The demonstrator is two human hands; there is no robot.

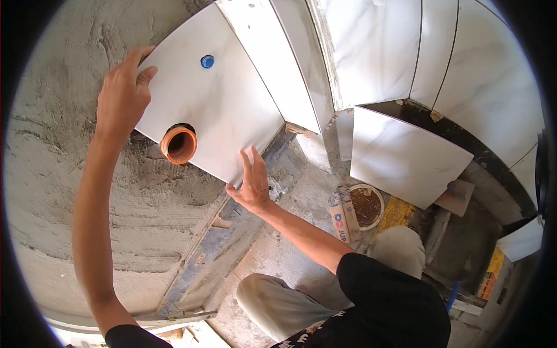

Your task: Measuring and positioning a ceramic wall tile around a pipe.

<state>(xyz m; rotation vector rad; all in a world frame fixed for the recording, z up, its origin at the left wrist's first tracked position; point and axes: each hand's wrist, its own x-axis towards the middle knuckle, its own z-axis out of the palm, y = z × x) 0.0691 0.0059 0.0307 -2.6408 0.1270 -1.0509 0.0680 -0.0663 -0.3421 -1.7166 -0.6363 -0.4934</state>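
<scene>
Black sleeve (394, 296) closest to us, and your right hand (253, 182) is spread open, fingers touching the white tile (223, 101) near its lower corner! Your left hand (123, 95), half-curled, grips its left edge; it's at the mortared wall (64, 156), beside the orange pipe (178, 146).

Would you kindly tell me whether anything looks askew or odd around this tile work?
A dark gap shows between the held tile and the top of the orange pipe, so the fit looks uneven. To the right, another tile sits at a slant, out of line with the wall tiles beyond it.
</scene>
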